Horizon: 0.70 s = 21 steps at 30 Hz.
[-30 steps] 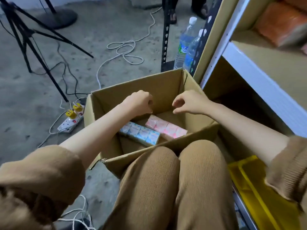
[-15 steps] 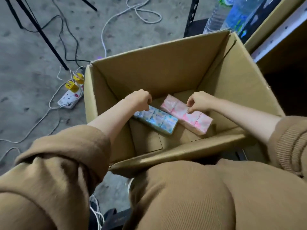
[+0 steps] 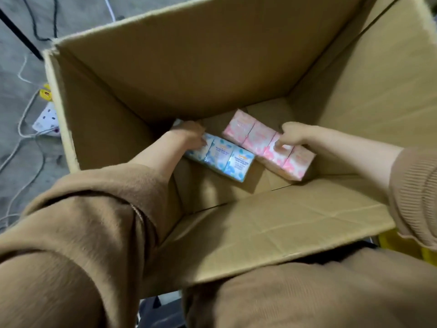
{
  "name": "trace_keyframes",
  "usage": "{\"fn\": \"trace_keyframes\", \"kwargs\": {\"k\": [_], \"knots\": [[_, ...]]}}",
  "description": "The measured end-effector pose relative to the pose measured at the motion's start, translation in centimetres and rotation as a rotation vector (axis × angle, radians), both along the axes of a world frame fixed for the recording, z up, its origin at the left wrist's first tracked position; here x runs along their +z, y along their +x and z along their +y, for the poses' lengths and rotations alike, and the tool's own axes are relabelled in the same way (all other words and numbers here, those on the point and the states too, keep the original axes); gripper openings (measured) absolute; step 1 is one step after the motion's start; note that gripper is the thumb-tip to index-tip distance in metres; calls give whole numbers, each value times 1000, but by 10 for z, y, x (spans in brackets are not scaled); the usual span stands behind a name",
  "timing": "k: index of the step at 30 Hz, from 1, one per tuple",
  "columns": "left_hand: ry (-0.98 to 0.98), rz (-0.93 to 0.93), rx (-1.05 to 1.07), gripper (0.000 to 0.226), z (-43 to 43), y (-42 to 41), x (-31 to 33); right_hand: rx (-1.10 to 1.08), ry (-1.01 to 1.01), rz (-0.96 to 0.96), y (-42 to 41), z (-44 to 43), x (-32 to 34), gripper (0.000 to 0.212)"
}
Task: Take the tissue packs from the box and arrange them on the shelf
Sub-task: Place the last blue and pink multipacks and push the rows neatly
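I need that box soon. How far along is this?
The cardboard box is nearly empty: only two packs on its floor. The left hand grips the blue tissue pack, the right hand the pink tissue pack. Both still need lifting out and shelving; no shelf in view.

The box (image 3: 165, 74) stands on the floor (image 3: 9, 176) just before my knees (image 3: 307, 294). On its bottom two rows of tissue packs lie side by side (close together): the left row (image 3: 227, 159) and, slightly farther back, the right row (image 3: 250, 133). My left grip (image 3: 191, 136) holds the left row's far end; my right grip (image 3: 292, 138) pinches the right row. A power strip (image 3: 46, 119) lies left of the box.
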<state>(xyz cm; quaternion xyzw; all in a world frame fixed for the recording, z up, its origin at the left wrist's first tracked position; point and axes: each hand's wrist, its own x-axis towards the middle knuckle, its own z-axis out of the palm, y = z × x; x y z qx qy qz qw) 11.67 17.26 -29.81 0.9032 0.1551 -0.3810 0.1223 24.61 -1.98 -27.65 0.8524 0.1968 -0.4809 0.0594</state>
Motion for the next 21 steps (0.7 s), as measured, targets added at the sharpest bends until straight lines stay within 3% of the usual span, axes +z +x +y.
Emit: {"fn": "trace_keyframes", "kwargs": {"k": [5, 11, 15, 21], "knots": [[-42, 74, -75, 66, 0, 1, 0, -88, 32, 60, -5, -5, -7, 58], [-181, 199, -107, 69, -9, -1, -11, -73, 94, 140, -16, -7, -14, 56], [-256, 249, -70, 74, -8, 2, -20, -216, 101, 225, -18, -11, -20, 61], [-173, 379, -145, 99, -14, 3, -29, -193, 55, 293, -13, -4, -18, 60]]}}
